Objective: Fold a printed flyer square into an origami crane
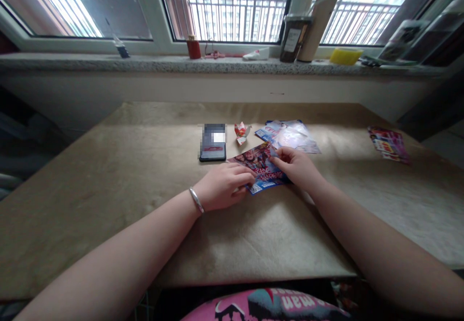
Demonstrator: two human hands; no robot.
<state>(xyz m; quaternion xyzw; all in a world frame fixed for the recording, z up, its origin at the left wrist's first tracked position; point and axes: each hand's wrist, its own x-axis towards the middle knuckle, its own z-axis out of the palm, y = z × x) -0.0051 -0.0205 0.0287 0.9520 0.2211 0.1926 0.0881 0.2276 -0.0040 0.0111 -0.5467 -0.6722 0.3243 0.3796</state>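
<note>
A colourful printed flyer (264, 170) with a blue lower edge lies at a slant on the table, between my hands. My left hand (224, 184), with a silver bangle at the wrist, has its fingers curled over the flyer's left side and covers part of it. On the opposite side, my right hand (300, 167) pinches the flyer's right edge between thumb and fingers. Just beyond the flyer stands a small folded-paper figure (241, 133) in red and white. A phone (212, 153) lies left of that figure, its screen partly pixelated.
Several more flyers (293, 135) are piled behind my right hand. Another bundle of printed sheets (389, 145) lies near the right edge of the table (145, 142). The windowsill (152, 65) holds a red container (193, 49), a dark jar (293, 40) and a yellow item (345, 56).
</note>
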